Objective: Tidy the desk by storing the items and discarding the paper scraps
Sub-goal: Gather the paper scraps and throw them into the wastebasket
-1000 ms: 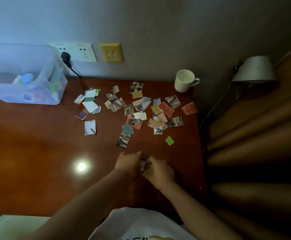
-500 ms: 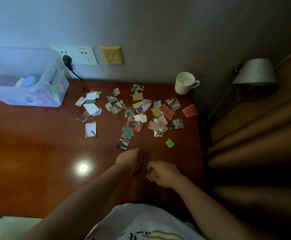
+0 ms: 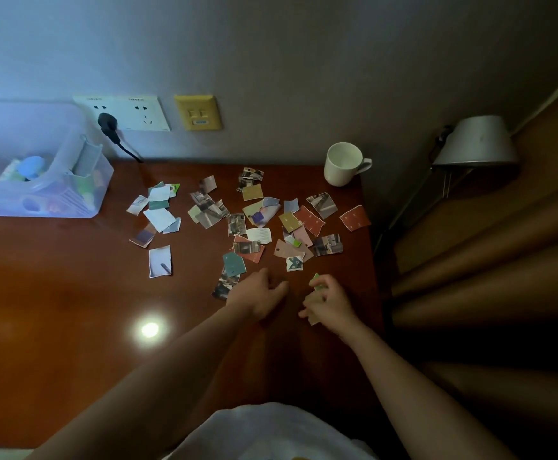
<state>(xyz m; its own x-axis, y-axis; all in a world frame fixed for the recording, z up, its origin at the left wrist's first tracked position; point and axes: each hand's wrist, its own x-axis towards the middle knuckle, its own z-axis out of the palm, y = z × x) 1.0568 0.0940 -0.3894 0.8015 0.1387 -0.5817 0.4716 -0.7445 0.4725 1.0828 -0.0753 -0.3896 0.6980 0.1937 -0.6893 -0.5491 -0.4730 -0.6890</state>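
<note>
Head view: early stage, I judge. Paper scraps lie scattered over the far right of the desk; clear bin far left holds items, white mug not stored. Right hand pinches a green scrap plus tan pieces; left hand sits loosely curled beside it, grip unclear. No writing legible.

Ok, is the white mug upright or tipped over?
Upright: the mug stands on its base at the desk's back corner, open mouth up, handle out to the side.
</note>
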